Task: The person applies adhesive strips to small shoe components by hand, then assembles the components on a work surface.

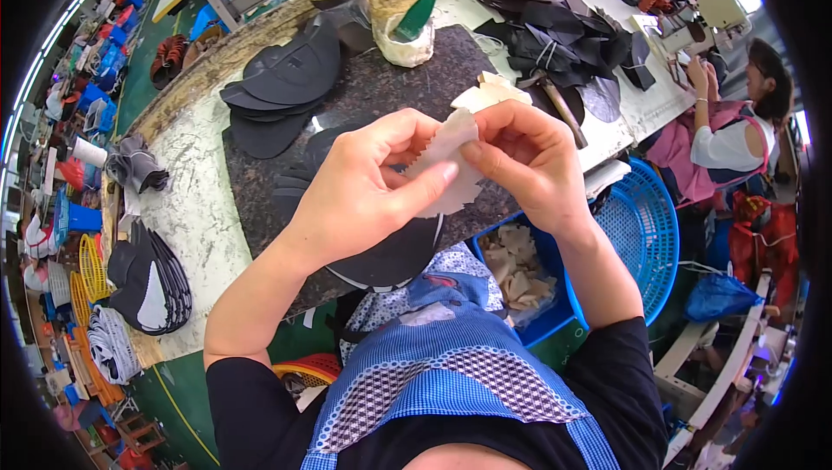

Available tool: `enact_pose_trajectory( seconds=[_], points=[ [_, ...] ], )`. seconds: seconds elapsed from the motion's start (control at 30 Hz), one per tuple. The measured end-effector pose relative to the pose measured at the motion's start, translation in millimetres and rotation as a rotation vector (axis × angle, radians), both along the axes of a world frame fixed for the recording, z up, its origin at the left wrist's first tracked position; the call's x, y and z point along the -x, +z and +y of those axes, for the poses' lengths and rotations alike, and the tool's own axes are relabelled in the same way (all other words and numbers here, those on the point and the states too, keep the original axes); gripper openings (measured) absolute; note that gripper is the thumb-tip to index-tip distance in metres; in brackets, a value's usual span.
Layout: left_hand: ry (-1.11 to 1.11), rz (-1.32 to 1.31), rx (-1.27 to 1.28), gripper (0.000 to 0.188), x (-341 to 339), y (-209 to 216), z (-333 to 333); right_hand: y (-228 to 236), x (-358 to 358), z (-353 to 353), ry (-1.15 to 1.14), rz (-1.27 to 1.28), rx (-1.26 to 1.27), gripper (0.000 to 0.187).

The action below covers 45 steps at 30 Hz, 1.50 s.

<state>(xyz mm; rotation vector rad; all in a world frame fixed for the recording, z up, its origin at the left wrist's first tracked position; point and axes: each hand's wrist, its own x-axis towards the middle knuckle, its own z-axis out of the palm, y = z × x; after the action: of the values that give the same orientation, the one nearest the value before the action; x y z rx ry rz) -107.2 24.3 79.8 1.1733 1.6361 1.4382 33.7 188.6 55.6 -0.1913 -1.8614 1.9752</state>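
Above the dark mat (381,89) on the bench (195,210), the left hand (364,184) and right hand (529,162) both pinch one pale backing sheet (451,171), just beside a beige stack (494,93).

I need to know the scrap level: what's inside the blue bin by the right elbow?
The blue bin holds pale cut scraps like the piece in both hands. The right forearm covers part of it, so its depth stays hidden.

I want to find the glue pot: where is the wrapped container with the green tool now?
In the head view, the wrapped container stands upright at the far edge of the dark work mat, left of centre, right of the stacked black shoe pieces.
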Motion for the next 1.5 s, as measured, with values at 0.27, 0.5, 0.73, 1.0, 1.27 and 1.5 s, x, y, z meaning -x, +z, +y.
enact_pose_trajectory(
  seconds=[0.27, 0.5, 0.73, 1.0, 1.27, 1.5],
  points=[
    [0.079, 0.069, -0.001, 0.019, -3.3, -0.9, -8.3, 26.8, -0.3, -0.5, 0.105, -0.125, 0.079, 0.018],
    [-0.374, -0.326, 0.245, 0.026, 16.7, 7.4, -15.8, 64.7, -1.7, 7.4, 0.631, -0.480, 0.057, 0.011],
    [-0.055, 0.948, -0.659, 0.026, -2.1, 2.4, -1.9, -24.8, 0.7, -7.1, 0.466, -0.069, 0.718, 0.020],
    [-0.251, 1.065, -0.527, 0.023, -29.5, -21.6, -3.4, -18.4, -15.2, -29.5, -0.003, -0.050, 0.133, 0.028],
    [-0.115, -0.469, -0.716, 0.041, -79.4, -21.8, -47.3, -69.2, -62.7, 31.7, -0.951, -0.107, -0.331, 0.029],
    [-0.109, -1.084, -0.448, 0.045, -14.3, -27.0, -52.7, -69.5, -143.2, -5.2, -0.550, -0.335, -0.603, 0.021]
  ],
)
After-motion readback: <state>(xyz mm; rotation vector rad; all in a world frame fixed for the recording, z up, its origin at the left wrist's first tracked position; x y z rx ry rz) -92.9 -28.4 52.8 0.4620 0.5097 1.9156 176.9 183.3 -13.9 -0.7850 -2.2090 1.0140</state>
